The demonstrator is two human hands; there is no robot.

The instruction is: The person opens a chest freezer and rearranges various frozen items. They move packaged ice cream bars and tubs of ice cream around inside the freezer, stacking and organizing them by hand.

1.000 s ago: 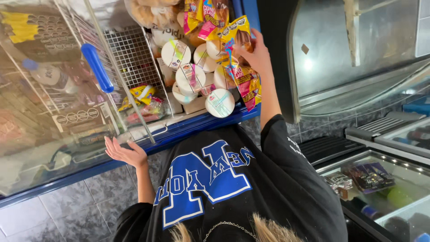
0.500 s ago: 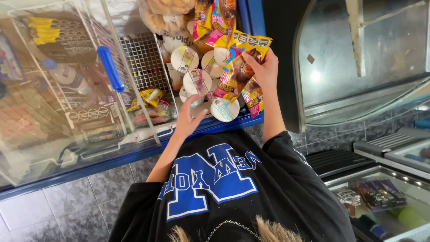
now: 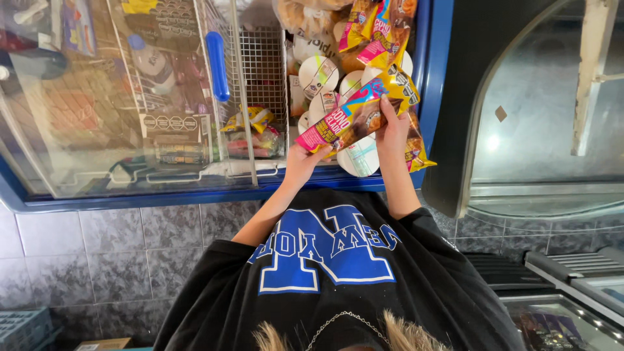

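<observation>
Head view, nearest the lens: a black sweatshirt (image 3: 331, 273) with big blue block letters fills the bottom of the frame, and both bare forearms rise from it toward the centre. Just above, the left hand (image 3: 300, 162) and the right hand (image 3: 392, 127) share one thing — a long wrapped ice cream cone packet (image 3: 354, 114) in pink, yellow and brown. Its long axis runs on a slant, from lower left to upper right of the frame; the pink end points down-left at the left hand, the yellow end up-right above the right hand. The left grip is clenched on the pink end, fingers curled under it. The right grip is grasping the packet past its middle, fingers laid over the wrapper.

The packet sits over the open right part of a blue-rimmed chest freezer (image 3: 426, 58). Behind it lie round white lidded tubs (image 3: 318, 75), some tilted on edge, and more cone packets (image 3: 380, 26) at the top centre. Left of them — a wire basket (image 3: 263, 65), then the sliding glass lid (image 3: 117, 97) with its blue handle (image 3: 218, 65). At right stands a second freezer with a curved glass lid (image 3: 546, 110).
</observation>
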